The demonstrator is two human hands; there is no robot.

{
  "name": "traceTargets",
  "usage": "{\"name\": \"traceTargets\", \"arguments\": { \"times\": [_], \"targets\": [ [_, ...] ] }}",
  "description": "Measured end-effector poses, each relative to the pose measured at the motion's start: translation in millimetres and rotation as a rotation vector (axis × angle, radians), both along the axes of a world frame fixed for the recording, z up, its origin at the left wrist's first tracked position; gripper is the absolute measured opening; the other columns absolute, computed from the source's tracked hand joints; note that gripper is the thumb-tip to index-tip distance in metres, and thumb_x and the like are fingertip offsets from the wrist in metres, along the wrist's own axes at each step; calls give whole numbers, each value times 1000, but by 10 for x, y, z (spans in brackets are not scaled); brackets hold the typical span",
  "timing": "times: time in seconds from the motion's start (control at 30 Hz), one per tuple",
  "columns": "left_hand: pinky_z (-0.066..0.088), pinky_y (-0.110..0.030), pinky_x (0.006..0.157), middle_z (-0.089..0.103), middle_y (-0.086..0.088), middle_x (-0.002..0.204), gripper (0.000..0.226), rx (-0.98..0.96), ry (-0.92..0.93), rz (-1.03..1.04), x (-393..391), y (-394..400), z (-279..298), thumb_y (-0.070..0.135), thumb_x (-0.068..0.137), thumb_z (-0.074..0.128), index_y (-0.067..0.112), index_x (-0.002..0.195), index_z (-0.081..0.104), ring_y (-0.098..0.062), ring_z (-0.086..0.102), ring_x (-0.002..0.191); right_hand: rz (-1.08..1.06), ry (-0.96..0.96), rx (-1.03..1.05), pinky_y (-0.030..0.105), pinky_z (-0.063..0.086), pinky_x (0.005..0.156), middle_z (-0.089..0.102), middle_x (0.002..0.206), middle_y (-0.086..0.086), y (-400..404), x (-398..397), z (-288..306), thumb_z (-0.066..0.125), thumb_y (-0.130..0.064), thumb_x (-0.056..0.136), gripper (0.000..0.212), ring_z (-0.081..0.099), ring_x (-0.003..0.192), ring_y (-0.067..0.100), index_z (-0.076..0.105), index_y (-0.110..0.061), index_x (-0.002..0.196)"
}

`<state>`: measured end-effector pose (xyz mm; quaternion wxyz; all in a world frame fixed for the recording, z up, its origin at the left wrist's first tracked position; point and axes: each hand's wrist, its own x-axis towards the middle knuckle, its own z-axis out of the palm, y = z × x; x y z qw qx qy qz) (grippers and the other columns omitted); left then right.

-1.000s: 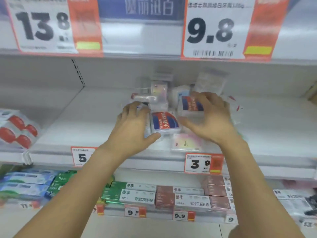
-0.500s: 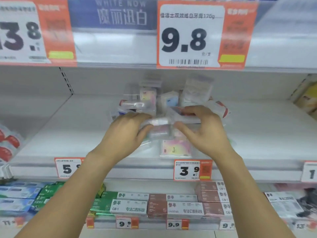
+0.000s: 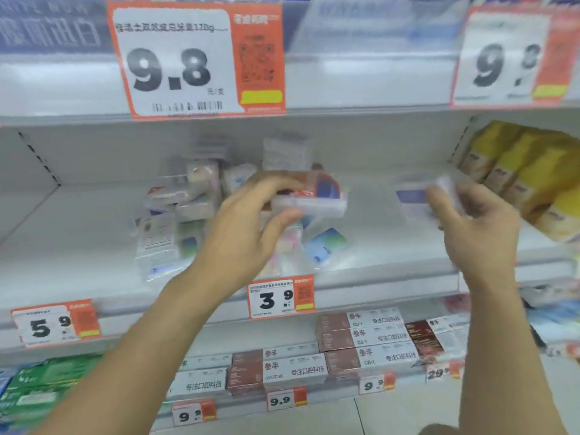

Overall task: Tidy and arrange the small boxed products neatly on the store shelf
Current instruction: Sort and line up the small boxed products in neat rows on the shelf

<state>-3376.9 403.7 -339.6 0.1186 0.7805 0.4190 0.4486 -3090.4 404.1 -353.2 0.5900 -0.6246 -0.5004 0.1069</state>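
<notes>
Small boxed products (image 3: 188, 208) sit in a loose, jumbled heap on the middle white shelf (image 3: 78, 233), left of centre, some upright, some tipped, all in clear wrap and too blurred for us to read. At the far left edge below we see a 5.9 price tag (image 3: 55, 323) on the shelf lip and green packs (image 3: 40, 384) on the lower level. Our left hand (image 3: 248, 233) reaches into the heap's right side and grips a clear-wrapped box with a red and blue label (image 3: 317, 199), thumb under, fingers curled over the top. A light blue box (image 3: 326, 246) lies tilted just below that hand, near the front edge above the 3.9 price tag (image 3: 279, 298). Brown and white toothpaste cartons (image 3: 361, 337) are stacked on the lower shelf. Our right hand (image 3: 480, 230) is well apart from the heap, holding a blurred clear box with a purple patch (image 3: 417, 199) pinched in its fingers above bare shelf. Yellow packs (image 3: 530, 174) lean at the far right, just beside that hand. Overhead hangs the big 9.8 price sign (image 3: 179, 64).
</notes>
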Motion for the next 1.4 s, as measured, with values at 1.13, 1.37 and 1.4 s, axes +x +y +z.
{"name": "traceTargets", "arguments": {
  "times": [1.13,1.37,1.4],
  "targets": [
    [44,-39,90,69,-2,105,30,-23,542,-17,1276,470,-443,34,85,53,17,103,69,-26,59,102,26,-169,-144,17,48,80,75,95,-2,238,486,-370,61,-18,88,16,66,82,8,76,-19,92],
    [28,-51,111,61,3,119,33,21,731,44,273,266,-466,37,82,63,21,110,67,-22,41,134,507,-231,-318,25,48,86,59,122,2,277,-468,-388,71,-28,85,49,59,101,12,58,-26,132],
    [30,-52,110,59,3,123,34,19,704,43,173,245,-461,36,81,64,22,112,65,-21,39,135,536,-240,-324,22,44,88,53,128,3,279,-568,-381,72,-30,84,57,55,104,11,52,-29,138]
  ]
}}
